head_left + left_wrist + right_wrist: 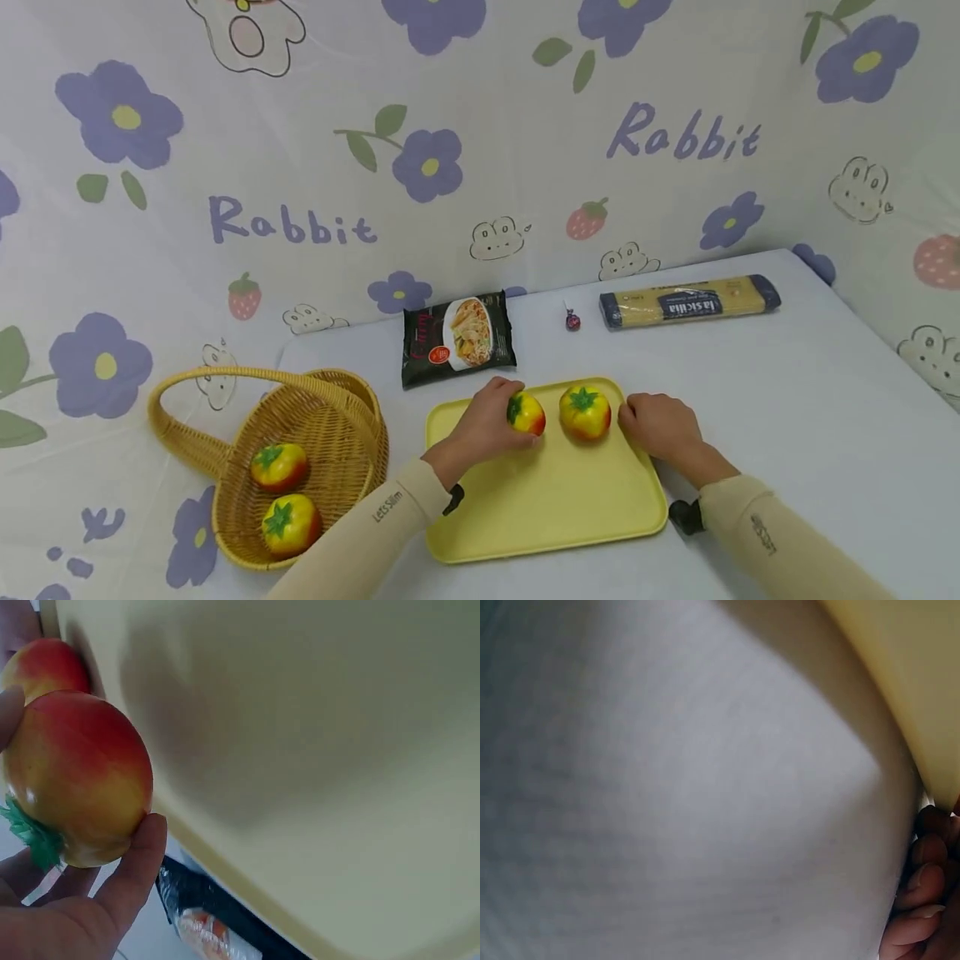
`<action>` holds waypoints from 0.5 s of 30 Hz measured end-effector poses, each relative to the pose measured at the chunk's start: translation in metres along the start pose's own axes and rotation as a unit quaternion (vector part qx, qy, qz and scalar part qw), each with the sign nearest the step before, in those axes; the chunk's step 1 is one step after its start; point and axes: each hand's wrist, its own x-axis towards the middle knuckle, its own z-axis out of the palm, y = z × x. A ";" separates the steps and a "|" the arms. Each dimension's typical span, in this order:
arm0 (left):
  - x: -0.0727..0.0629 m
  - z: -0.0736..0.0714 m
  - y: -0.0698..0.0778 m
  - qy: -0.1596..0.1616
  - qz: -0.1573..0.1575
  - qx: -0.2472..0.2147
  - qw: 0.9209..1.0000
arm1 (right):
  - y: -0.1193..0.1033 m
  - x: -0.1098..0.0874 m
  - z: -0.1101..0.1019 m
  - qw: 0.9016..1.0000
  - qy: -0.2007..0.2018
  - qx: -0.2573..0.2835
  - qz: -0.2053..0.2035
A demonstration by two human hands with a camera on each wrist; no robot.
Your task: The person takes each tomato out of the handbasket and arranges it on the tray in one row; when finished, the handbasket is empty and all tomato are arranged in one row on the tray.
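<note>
In the head view my left hand (491,421) holds a yellow-and-red toy fruit (527,414) with a green leafy top over the yellow tray (547,508). The left wrist view shows its fingers and thumb around the glossy fruit (82,780). A second such fruit (586,412) sits on the tray to the right, partly behind the held one in the left wrist view. My right hand (662,427) grips the tray's right rim with curled fingers. The right wrist view shows those fingers (922,889) at the rim, low by the white tabletop.
Left of the tray, a wicker basket (337,450) with a tall handle lies tilted, holding two similar fruits (291,523). Behind the tray are a black noodle packet (459,337), a small wrapped lollipop (573,320) and a pasta pack (690,302). A printed cloth hangs behind the table.
</note>
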 end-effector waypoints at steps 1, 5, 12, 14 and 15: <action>0.003 0.003 0.001 -0.002 0.001 0.004 1.000 | 0.000 0.000 -0.001 1.000 0.002 -0.002 -0.001; 0.011 0.015 0.007 -0.013 0.005 0.018 1.000 | -0.002 0.001 -0.005 1.000 -0.001 -0.001 0.004; 0.014 0.027 0.014 -0.014 0.002 0.007 1.000 | -0.003 -0.001 -0.003 1.000 -0.017 -0.004 0.015; 0.014 0.028 0.015 -0.010 0.002 0.001 1.000 | -0.004 -0.001 -0.003 1.000 -0.017 -0.007 0.014; 0.014 0.028 0.015 -0.007 0.003 -0.001 1.000 | -0.005 -0.001 -0.002 1.000 -0.017 -0.007 0.014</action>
